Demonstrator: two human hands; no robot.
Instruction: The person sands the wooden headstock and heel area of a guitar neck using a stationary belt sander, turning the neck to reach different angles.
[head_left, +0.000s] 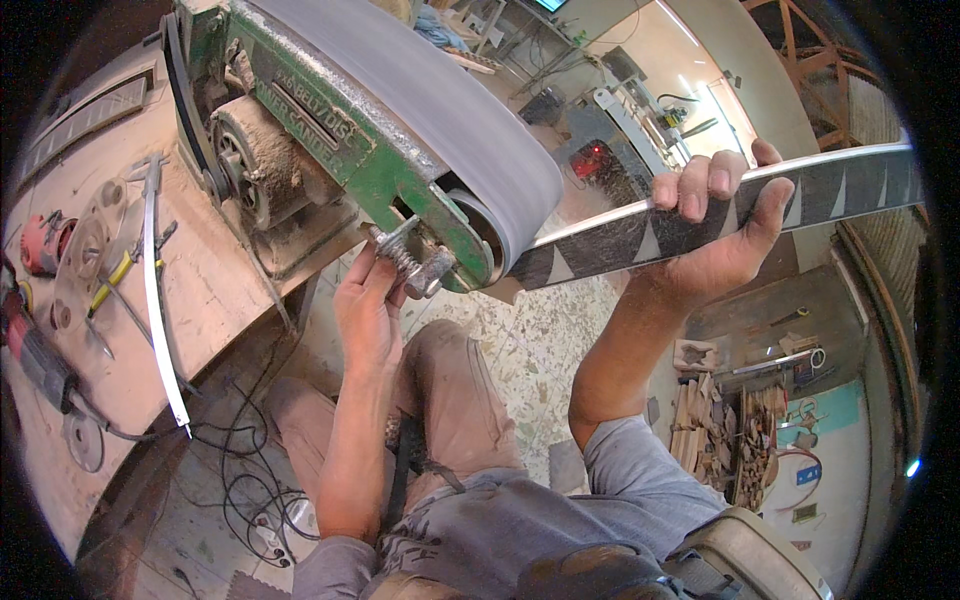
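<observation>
The right hand [715, 225] is wrapped firmly around a long, flat dark strip [690, 225] inlaid with pale triangles, fingers curled over its top edge and thumb braced along the far side, so it is closed tight on the piece. The strip runs from beyond the right hand's outer side, through the grip, and down to the inner side, where its near end meets the grey sanding belt [450, 110] at the rounded nose of the green belt sander [350, 150]; the end looks to be touching the belt just where it turns over the roller. The left hand [368, 305] sits below and toward the person's body from that contact point, fingers pinched around a threaded bolt with a spring [410, 262] that sticks out of the sander's end; it is closed on this fitting, though whether it is turning it or only steadying cannot be told. My reading is that the sanding is in its middle: the strip's end is at the belt, the inlay pattern already shows clean along the visible face, and the stretch beyond the right hand has not been brought to the belt in this view. To the outer side of the left hand, the dusty surface [200, 290] carries a thin white curved strip [155, 290], yellow-handled pliers [115, 280] and a red power tool [40, 245].
</observation>
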